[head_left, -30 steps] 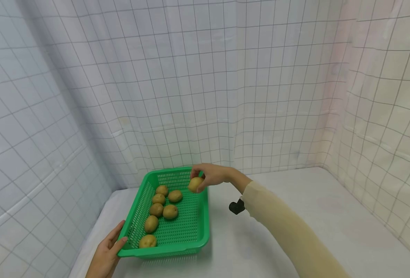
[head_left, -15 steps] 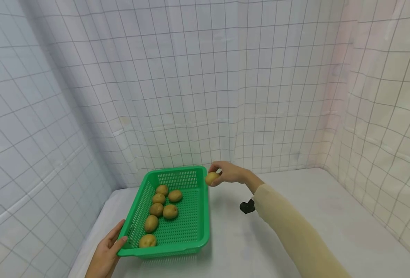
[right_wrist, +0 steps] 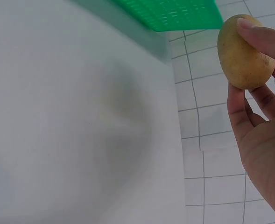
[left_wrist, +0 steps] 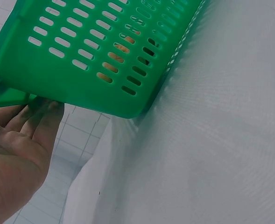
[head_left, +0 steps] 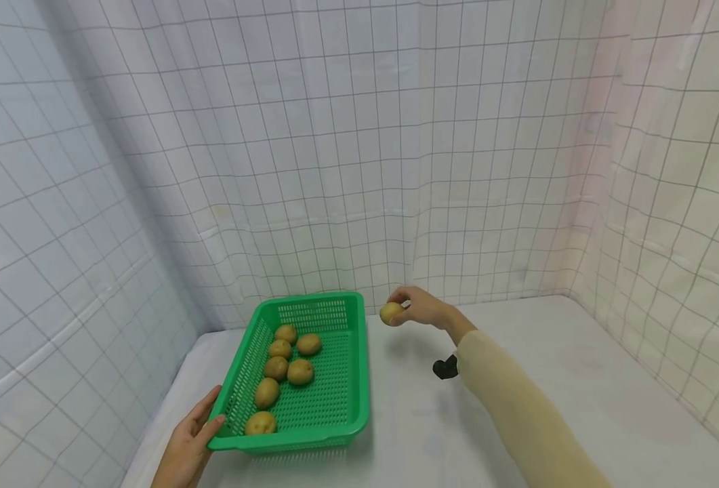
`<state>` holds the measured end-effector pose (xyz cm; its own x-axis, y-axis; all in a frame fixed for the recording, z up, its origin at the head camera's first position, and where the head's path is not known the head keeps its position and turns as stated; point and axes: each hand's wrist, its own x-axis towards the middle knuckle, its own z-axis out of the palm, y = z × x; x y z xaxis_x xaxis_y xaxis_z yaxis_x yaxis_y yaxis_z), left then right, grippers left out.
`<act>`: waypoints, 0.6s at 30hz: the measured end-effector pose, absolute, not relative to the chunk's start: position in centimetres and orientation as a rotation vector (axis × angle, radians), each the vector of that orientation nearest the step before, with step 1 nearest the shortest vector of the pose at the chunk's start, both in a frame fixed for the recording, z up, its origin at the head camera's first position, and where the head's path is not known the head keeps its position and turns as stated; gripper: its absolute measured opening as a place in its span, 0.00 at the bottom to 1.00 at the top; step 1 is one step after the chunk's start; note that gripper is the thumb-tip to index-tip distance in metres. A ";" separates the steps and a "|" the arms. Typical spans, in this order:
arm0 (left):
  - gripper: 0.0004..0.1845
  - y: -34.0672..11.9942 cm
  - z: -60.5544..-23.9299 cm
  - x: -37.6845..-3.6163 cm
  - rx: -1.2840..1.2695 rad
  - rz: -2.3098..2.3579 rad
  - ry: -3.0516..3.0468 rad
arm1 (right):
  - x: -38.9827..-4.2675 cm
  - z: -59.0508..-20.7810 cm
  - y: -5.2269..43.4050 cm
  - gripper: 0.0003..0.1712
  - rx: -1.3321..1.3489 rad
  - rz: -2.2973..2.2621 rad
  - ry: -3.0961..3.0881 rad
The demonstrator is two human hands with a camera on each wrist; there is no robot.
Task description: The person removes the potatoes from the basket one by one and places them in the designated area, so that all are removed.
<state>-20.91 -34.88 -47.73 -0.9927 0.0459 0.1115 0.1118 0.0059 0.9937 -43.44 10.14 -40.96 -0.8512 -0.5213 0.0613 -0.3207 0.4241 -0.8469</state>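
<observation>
A potato (head_left: 391, 313) is pinched between thumb and fingers of my right hand (head_left: 420, 306), held over the table to the right of the basket. The right wrist view shows the same potato (right_wrist: 244, 53) lifted, its shadow on the white surface below. My left hand (head_left: 190, 434) grips the near left corner of the green plastic basket (head_left: 364, 379), thumb over the rim. From the left wrist, its fingers (left_wrist: 44, 119) reach under the basket's rim. Several potatoes (head_left: 300, 372) lie inside, mostly along the left side.
The white-covered table (head_left: 518, 379) extends to the right of the basket. A gridded white curtain (head_left: 347, 169) hangs behind and at both sides. A small black object (head_left: 445, 368) shows beside the right sleeve.
My right hand has carried the potato from above the basket's right side, over the rim, to the right above the table. The left hand and basket stay almost still.
</observation>
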 end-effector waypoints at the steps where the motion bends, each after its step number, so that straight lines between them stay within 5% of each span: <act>1: 0.40 -34.9 -47.8 -20.9 -0.170 -2.175 -2.195 | -43.4 -41.2 10.3 0.22 -0.734 -1.400 2.468; 18: 0.40 -34.9 -47.6 -20.8 -0.217 -2.173 -2.192 | -43.7 -45.3 13.1 0.25 -0.549 -1.479 2.457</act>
<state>-20.81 -34.86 -47.57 -0.9891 0.0660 0.1316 0.1322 0.0043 0.9912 -43.67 13.05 -45.27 -0.9057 -0.4238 0.0030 -0.2010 0.4232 -0.8834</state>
